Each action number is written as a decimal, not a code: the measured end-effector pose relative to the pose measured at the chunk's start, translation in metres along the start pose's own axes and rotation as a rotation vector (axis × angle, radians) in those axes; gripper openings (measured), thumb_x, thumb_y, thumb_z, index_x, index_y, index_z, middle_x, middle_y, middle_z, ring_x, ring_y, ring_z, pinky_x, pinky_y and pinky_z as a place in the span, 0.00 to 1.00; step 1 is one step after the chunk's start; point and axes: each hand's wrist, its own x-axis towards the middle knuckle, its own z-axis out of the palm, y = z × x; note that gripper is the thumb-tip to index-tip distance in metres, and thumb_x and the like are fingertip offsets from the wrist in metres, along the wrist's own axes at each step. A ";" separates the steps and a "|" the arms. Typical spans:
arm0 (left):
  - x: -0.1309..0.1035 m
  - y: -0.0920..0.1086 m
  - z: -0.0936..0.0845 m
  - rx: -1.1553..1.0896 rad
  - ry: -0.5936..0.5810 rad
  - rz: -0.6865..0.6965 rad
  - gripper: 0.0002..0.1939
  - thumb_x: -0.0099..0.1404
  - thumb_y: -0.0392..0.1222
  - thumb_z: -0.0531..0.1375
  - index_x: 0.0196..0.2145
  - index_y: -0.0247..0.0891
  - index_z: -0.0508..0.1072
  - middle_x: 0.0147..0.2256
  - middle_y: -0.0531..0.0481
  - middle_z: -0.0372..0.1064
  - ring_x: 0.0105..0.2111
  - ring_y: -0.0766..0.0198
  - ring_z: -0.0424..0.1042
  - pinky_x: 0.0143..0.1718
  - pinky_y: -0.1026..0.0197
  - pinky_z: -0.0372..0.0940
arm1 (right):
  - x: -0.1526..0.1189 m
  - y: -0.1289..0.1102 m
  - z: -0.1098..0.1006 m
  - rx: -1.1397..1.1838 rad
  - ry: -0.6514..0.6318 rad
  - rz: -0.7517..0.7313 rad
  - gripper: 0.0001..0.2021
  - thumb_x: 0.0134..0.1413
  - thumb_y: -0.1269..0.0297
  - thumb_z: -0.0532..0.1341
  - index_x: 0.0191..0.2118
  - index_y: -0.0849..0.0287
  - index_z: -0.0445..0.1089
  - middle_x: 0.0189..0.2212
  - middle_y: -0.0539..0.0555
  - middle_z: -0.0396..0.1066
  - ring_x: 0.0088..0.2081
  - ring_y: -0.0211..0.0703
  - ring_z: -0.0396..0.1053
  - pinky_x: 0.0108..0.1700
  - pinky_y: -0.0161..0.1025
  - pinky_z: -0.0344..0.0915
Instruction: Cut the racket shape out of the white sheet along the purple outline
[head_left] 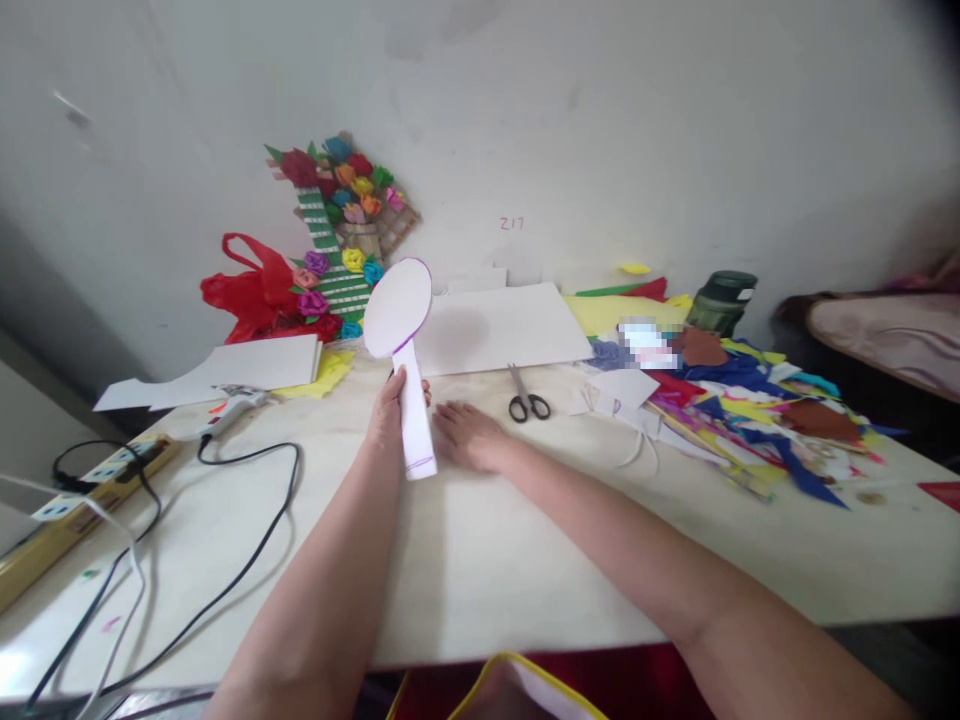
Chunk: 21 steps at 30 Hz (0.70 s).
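My left hand (388, 405) grips a white paddle-shaped cutout (399, 312) by its long handle. The cutout has a round head and purple marker lines along its edge and near the handle's lower end. It is held up above the table, tilted a little. My right hand (469, 437) lies flat on the tabletop just right of the handle, fingers stretched out and holding nothing. Scissors (529, 400) with black handles rest a short way beyond my right hand. Behind the cutout lies a large white board (510, 325).
Colourful scraps (780, 410) are heaped at the right beside a dark green bottle (724, 302). At left lie a glue gun (236, 408), its black cord, a power strip (97, 480) and white sheets (255, 365). Paper flowers (356, 190) and a red bag (255, 290) stand against the wall.
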 end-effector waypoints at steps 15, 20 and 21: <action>-0.006 -0.035 0.034 0.203 -0.140 0.000 0.20 0.53 0.51 0.60 0.38 0.35 0.62 0.27 0.42 0.73 0.24 0.59 0.72 0.25 0.60 0.67 | -0.109 0.048 -0.028 -0.099 0.076 -0.118 0.24 0.60 0.55 0.43 0.59 0.59 0.54 0.60 0.55 0.49 0.63 0.44 0.37 0.61 0.53 0.23; -0.007 -0.037 0.037 0.203 -0.146 -0.033 0.22 0.53 0.52 0.61 0.40 0.36 0.61 0.30 0.40 0.73 0.26 0.58 0.73 0.25 0.59 0.67 | -0.145 0.080 -0.041 -0.216 0.165 -0.122 0.20 0.58 0.59 0.48 0.54 0.55 0.61 0.62 0.52 0.45 0.63 0.45 0.34 0.60 0.56 0.27; -0.008 -0.038 0.038 0.206 -0.136 -0.045 0.22 0.53 0.52 0.61 0.40 0.36 0.61 0.30 0.40 0.73 0.25 0.58 0.73 0.24 0.59 0.67 | -0.149 0.086 -0.043 -0.244 0.190 -0.122 0.18 0.58 0.60 0.49 0.52 0.55 0.64 0.61 0.52 0.46 0.63 0.46 0.36 0.60 0.56 0.29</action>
